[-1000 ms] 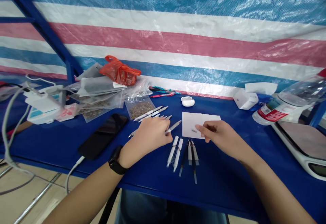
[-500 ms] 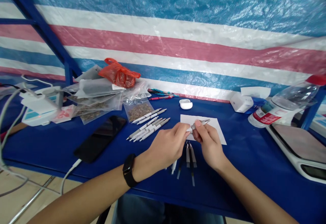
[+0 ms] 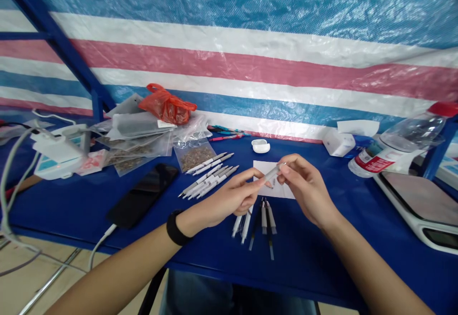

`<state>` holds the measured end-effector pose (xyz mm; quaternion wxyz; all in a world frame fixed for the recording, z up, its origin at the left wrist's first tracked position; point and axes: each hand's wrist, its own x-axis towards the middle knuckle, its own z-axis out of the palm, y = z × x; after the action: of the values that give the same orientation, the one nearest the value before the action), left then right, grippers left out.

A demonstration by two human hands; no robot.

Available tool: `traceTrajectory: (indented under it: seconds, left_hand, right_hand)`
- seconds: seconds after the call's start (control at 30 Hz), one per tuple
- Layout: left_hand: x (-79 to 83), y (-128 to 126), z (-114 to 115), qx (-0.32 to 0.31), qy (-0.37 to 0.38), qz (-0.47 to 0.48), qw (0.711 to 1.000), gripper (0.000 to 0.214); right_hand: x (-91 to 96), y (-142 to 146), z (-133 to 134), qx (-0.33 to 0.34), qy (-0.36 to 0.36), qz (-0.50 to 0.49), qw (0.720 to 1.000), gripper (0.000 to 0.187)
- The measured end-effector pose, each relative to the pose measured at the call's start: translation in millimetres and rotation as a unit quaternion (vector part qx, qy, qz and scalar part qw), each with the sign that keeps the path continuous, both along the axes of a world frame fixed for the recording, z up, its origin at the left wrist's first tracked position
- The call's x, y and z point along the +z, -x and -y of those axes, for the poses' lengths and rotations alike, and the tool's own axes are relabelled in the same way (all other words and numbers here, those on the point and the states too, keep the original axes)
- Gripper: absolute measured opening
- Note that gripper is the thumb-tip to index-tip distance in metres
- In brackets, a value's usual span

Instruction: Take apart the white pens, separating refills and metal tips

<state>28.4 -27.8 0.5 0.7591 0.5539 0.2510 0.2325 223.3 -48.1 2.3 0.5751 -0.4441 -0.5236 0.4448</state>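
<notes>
Between both hands, above a white sheet of paper [image 3: 286,192], is a short grey pen barrel section [image 3: 273,173]. My left hand [image 3: 236,195] pinches its lower left end with thumb and fingers. My right hand [image 3: 307,186] closes its fingertips on the upper right end. Small dark bits [image 3: 274,182] lie on the paper, too small to name. Below the hands are white pen barrels [image 3: 246,226], partly hidden by my left hand. Beside them lie grey pen front sections [image 3: 264,219] and thin ink refills [image 3: 271,249].
Several white pens [image 3: 211,181] lie left of my hands, beside a black phone [image 3: 141,195] on a cable. Bags of dried material [image 3: 196,156] and a red plastic bag [image 3: 168,106] sit behind. A white earbud case [image 3: 261,146], bottle [image 3: 390,148] and scale [image 3: 422,205] stand further right.
My hands have drawn slightly apart, and my left hand has turned from a fist into a fingertip pinch. The pen part's pointed metal tip no longer shows; more white barrels are visible below.
</notes>
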Motion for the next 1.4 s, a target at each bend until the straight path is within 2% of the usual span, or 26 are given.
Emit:
traceTrajectory:
  seconds: [0.17, 0.27, 0.4, 0.47, 0.6, 0.77, 0.9, 1.1, 1.27, 1.4]
  left_hand:
    - [-0.4, -1.9, 1.9, 0.001, 0.02, -0.002, 1.0, 0.018]
    - [1.2, -1.2, 1.8, 0.008, 0.024, -0.001, 1.0, 0.018]
    - [2.9, -0.3, 2.3, -0.002, 0.02, -0.005, 1.0, 0.018]
    - [2.8, -0.4, 2.4, -0.001, 0.026, -0.008, 1.0, 0.018]
    - [1.5, -0.9, 1.5, 0.007, 0.032, -0.013, 0.999, 0.016]
    - [0.3, -0.9, 0.8, 0.008, 0.023, -0.014, 1.0, 0.018]
    - [0.1, -0.7, 0.8, 0.01, 0.032, -0.015, 0.999, 0.017]
    - [0.3, -0.2, 0.9, -0.001, 0.027, -0.02, 0.999, 0.018]
    - [0.4, 0.7, 0.9, 0.001, 0.017, -0.019, 1.0, 0.021]
    - [0.8, 0.9, 1.7, -0.004, 0.014, -0.016, 1.0, 0.025]
  right_hand:
    - [2.6, -0.2, 3.7, 0.023, 0.025, -0.023, 0.999, 0.024]
    - [5.7, -1.6, 5.9, 0.015, 0.019, -0.026, 0.999, 0.042]
    - [6.1, -2.3, 5.4, -0.015, 0.003, 0.025, 1.0, 0.033]
    - [5.1, -2.0, 4.8, -0.006, 0.006, 0.036, 0.999, 0.033]
    - [3.8, -1.5, 4.8, 0.027, 0.007, 0.006, 1.0, 0.04]
    - [2.0, -2.7, 2.9, -0.005, 0.027, 0.009, 1.0, 0.033]
    - [3.9, -5.1, 3.0, 0.04, 0.043, -0.047, 0.997, 0.04]
    - [1.3, -2.5, 3.1, -0.028, 0.018, 0.008, 0.999, 0.031]
    - [4.9, -3.5, 3.4, -0.007, 0.029, -0.034, 0.999, 0.042]
    - [5.5, -4.0, 3.3, -0.011, -0.006, 0.001, 1.0, 0.034]
